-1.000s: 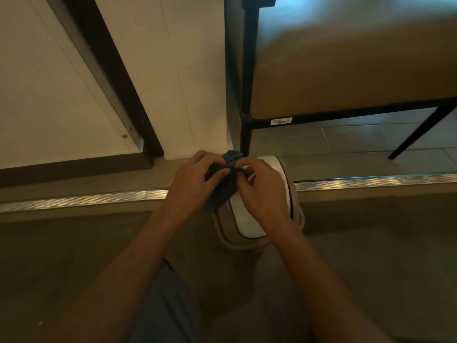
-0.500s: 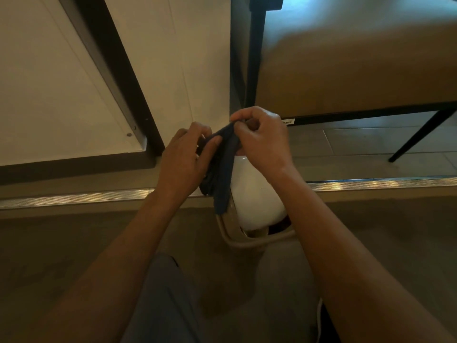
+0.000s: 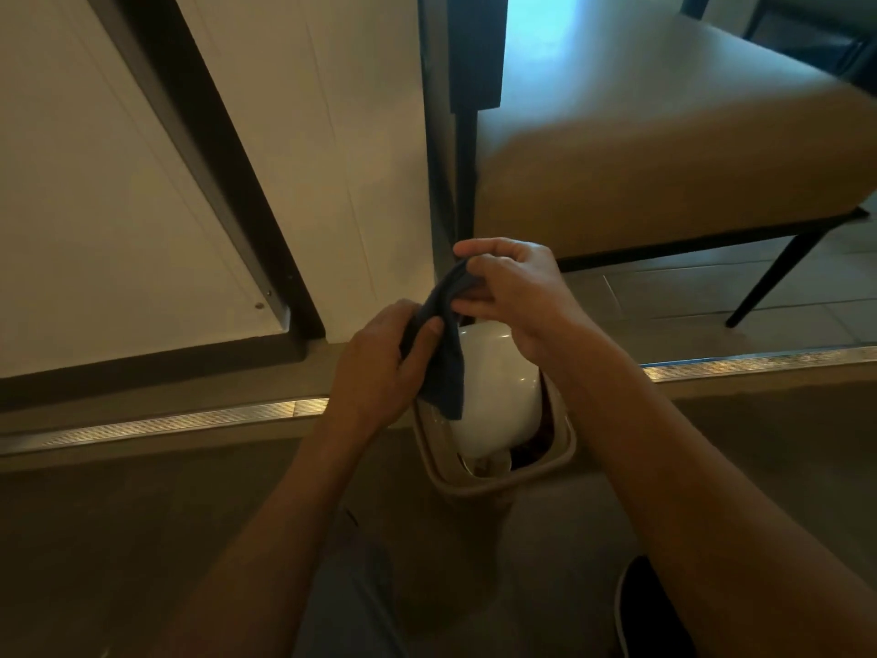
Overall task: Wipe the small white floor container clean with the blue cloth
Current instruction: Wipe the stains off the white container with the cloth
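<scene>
A small floor container (image 3: 560, 460) with a beige rim stands on the floor by a metal threshold strip. Its glossy white swing lid (image 3: 498, 396) is tilted up, showing dark contents inside. The blue cloth (image 3: 446, 368) hangs over the lid's left side. My left hand (image 3: 379, 368) pinches the cloth's middle with thumb on top. My right hand (image 3: 512, 287) is higher, above the lid's far end, and pinches the cloth's upper end with curled fingers.
A tan cushioned chair (image 3: 664, 159) on black legs stands right behind the container. A white panel with a dark frame (image 3: 228, 182) rises at the left. The metal strip (image 3: 156, 420) runs across the floor. A dark shoe (image 3: 655, 610) shows at the bottom right.
Both hands have risen from the lid with the cloth, the right hand higher and farther away. The white lid has tipped up, opening the container.
</scene>
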{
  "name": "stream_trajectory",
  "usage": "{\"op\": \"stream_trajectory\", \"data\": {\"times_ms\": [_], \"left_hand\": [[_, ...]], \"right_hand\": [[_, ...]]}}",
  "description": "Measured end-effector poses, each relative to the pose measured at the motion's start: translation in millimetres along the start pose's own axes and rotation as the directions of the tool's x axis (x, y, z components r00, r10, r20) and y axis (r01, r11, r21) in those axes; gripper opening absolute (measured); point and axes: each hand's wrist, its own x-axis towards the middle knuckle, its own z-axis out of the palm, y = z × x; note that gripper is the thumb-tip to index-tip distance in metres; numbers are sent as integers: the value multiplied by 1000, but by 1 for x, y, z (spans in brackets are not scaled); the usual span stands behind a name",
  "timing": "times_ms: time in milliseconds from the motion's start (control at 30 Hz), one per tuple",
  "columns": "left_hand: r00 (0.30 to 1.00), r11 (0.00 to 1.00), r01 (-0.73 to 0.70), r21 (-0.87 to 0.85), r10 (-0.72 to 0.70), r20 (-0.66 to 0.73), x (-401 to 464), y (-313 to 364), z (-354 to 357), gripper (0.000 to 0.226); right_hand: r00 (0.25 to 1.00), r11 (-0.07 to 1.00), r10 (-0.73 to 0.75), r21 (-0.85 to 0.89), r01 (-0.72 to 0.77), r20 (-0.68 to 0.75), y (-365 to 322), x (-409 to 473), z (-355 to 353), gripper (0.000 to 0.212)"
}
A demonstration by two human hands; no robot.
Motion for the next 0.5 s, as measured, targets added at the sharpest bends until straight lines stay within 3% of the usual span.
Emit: {"op": "stream_trajectory", "data": {"times_ms": [200,367,500], "left_hand": [[979,975,157,157,-132,-156,-14,35,26,60],[928,935,291,202,-225,-296,-14,41,50,54],[912,925,310,220,-224,-344,-17,36,66,46]], "right_hand": [[999,999,45,-11,-45,3,-19,-17,5,14],[999,999,35,-19,-35,20,-24,-18,-7,18],[991,999,37,-25,-34,128,-30,-6,-22,26]]}}
